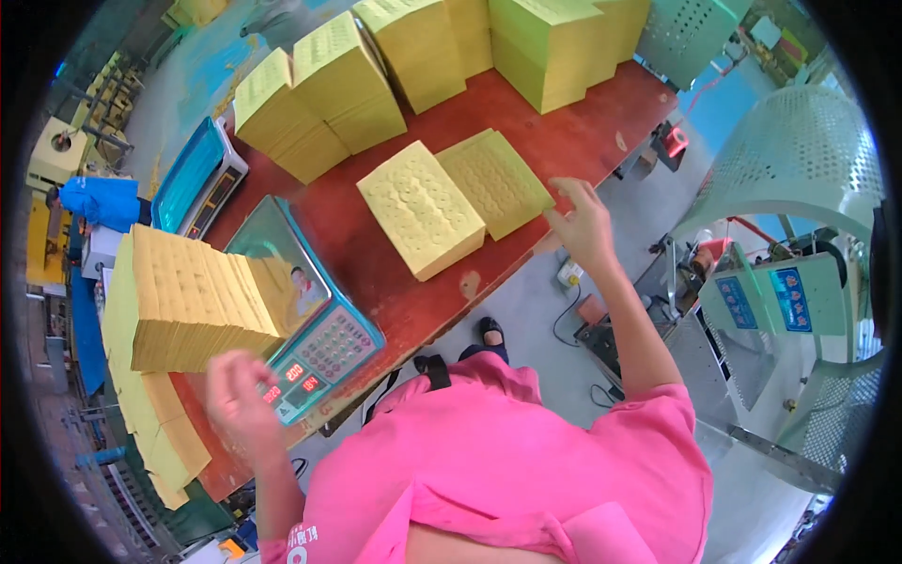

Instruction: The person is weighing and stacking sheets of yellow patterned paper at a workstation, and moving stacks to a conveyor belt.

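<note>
My right hand (580, 222) is at the near right corner of a thin pile of yellow embossed paper sheets (498, 184), with thumb and fingers closed about that corner. Beside this pile, on its left, sits a thicker block of yellow embossed paper (423, 209). My left hand (242, 399) hovers by the keypad end of a teal digital scale (340, 346), its fingers curled but blurred. Whether it holds anything cannot be made out. Just beyond it, a long row of yellow paper sheets (193, 296) stands partly over the scale's pan.
Tall yellow paper stacks (348, 80) line the far side of the red table (338, 226). A second scale with a blue tray (193, 183) stands at the far left. To the right is a machine with a perforated metal guard (789, 155). Someone in blue (99, 202) is in the background.
</note>
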The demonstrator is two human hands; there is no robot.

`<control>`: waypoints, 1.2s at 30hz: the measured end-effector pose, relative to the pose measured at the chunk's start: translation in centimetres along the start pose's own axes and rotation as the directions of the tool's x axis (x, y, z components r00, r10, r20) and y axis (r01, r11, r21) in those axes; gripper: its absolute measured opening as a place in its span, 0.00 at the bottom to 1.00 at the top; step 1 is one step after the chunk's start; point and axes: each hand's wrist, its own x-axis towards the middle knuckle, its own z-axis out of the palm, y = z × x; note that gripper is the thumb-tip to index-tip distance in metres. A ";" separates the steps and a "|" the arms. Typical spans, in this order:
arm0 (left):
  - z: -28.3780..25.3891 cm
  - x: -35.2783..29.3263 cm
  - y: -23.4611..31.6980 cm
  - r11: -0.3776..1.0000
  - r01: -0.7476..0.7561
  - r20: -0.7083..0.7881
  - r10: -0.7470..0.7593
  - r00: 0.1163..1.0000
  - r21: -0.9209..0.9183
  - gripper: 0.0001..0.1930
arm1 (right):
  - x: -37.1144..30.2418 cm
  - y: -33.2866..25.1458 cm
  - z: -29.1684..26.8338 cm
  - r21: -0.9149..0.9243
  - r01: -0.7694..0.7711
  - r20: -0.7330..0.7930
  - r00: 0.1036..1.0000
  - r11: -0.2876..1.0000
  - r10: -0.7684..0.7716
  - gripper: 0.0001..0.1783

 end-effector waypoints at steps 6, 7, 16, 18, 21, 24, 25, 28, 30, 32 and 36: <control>16.5 3.0 6.7 0.683 -0.730 0.554 0.593 0.585 0.040 0.14 | -0.2 3.8 0.6 0.193 -0.162 0.071 0.986 0.968 0.151 0.22; 18.6 3.6 6.7 0.643 -0.762 0.568 0.602 0.561 0.072 0.14 | 0.1 4.3 0.8 0.253 -0.238 0.086 0.971 0.938 0.223 0.22; 27.6 11.5 -1.8 0.631 -0.730 0.619 0.470 0.629 0.263 0.19 | 3.6 5.1 1.5 0.500 -0.517 0.293 0.856 0.695 0.426 0.13; 27.8 11.5 -2.9 0.676 -0.685 0.623 0.420 0.660 0.270 0.19 | 3.9 4.7 1.6 0.521 -0.542 0.309 0.840 0.659 0.447 0.13; 28.1 10.9 -2.9 0.606 -0.726 0.614 0.449 0.650 0.326 0.19 | 3.6 4.4 2.5 0.566 -0.551 0.323 0.832 0.613 0.450 0.12; 28.3 10.8 -2.6 0.651 -0.702 0.595 0.452 0.665 0.291 0.19 | 3.2 4.1 3.6 0.596 -0.501 0.290 0.863 0.628 0.413 0.10; 28.2 11.0 -2.6 0.661 -0.689 0.605 0.429 0.671 0.296 0.20 | 3.2 3.9 4.1 0.600 -0.465 0.256 0.883 0.651 0.394 0.10; 28.2 11.4 -2.0 0.643 -0.691 0.628 0.397 0.670 0.331 0.18 | 2.6 3.6 5.0 0.513 -0.407 0.201 0.913 0.755 0.356 0.09; 28.5 11.5 -0.9 0.617 -0.702 0.641 0.385 0.664 0.356 0.17 | 2.3 3.5 5.0 0.464 -0.367 0.155 0.930 0.806 0.334 0.09; 28.8 11.3 0.6 0.527 -0.801 0.742 0.408 0.532 0.285 0.11 | 2.3 3.7 5.0 0.411 -0.330 0.112 0.943 0.850 0.312 0.09; 29.0 10.3 0.1 0.489 -0.821 0.861 0.237 0.449 0.294 0.10 | 3.2 4.5 3.8 0.350 -0.217 0.105 0.976 0.911 0.192 0.09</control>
